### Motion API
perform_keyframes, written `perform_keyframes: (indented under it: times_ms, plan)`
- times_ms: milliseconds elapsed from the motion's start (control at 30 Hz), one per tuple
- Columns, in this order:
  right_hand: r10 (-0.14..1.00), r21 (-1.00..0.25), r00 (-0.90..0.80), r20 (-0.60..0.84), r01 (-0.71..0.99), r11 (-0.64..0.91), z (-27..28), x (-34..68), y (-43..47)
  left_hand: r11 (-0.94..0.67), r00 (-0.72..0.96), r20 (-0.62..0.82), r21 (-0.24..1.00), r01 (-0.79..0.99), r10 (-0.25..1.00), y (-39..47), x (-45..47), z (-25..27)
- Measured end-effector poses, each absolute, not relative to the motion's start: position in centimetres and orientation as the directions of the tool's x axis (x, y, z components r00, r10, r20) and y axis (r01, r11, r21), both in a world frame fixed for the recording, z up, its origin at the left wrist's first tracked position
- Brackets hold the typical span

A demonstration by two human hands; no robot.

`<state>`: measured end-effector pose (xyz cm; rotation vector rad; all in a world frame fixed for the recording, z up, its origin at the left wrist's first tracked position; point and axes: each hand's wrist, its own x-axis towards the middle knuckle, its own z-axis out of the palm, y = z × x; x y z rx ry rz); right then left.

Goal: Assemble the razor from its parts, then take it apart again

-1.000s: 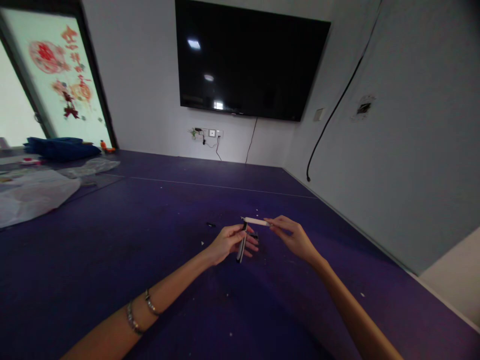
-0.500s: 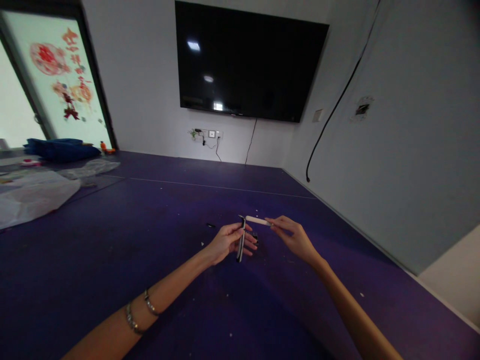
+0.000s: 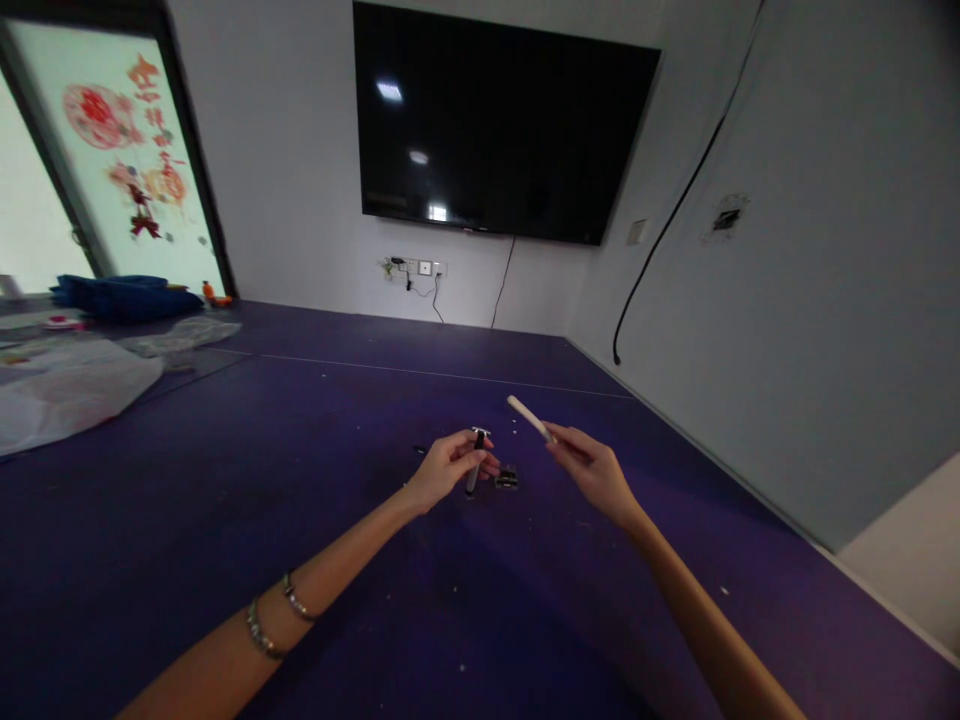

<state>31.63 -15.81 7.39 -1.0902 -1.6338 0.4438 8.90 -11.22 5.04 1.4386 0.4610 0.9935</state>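
My left hand (image 3: 456, 466) is closed around the handle of a razor (image 3: 475, 468), which is black and grey with a T-shaped head at its top. In my right hand (image 3: 596, 472) is a slim cream-coloured stick (image 3: 527, 413) with a greyer end at the fingers. Its free end points up and left, apart from the razor. A small dark pack with clear edges (image 3: 506, 479) lies on the purple surface (image 3: 360, 620) just right of the razor. Left of my left hand lies a small black piece (image 3: 420, 449), partly hidden by that hand.
Clear plastic bags (image 3: 82, 390) and a dark blue cloth bundle (image 3: 127, 298) lie at the far left, near a small orange object (image 3: 216, 296). White bits are scattered on the surface. A black cable (image 3: 660, 235) hangs along the right wall; a television (image 3: 502, 120) is mounted ahead.
The stick has moved off the razor, its free end swinging up and right. My left hand has turned the razor so its head shows face-on, and the dark pack is now more exposed.
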Motion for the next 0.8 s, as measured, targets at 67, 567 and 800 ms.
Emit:
perform_keyframes:
  times_ms: [67, 567, 800]
  plan:
    - [0.885, -0.867, 0.079, 0.458, 0.262, 0.425, 7.7, 30.1, -16.4, -0.197, 0.502, 0.309, 0.944, -0.263, 0.808, -10.8, 8.8, 5.0]
    - [0.987, -0.88, -0.148, -0.064, -0.459, -0.126, 8.6, 21.3, -21.2, -0.24, 0.413, 0.314, 0.945, -0.223, 0.855, -11.1, 9.0, 5.4]
    - [0.98, -0.831, -0.138, -0.146, -0.52, -0.197, 6.2, 19.5, -23.3, -0.306, 0.396, 0.352, 0.935, -0.176, 0.848, -11.5, 9.3, 5.1]
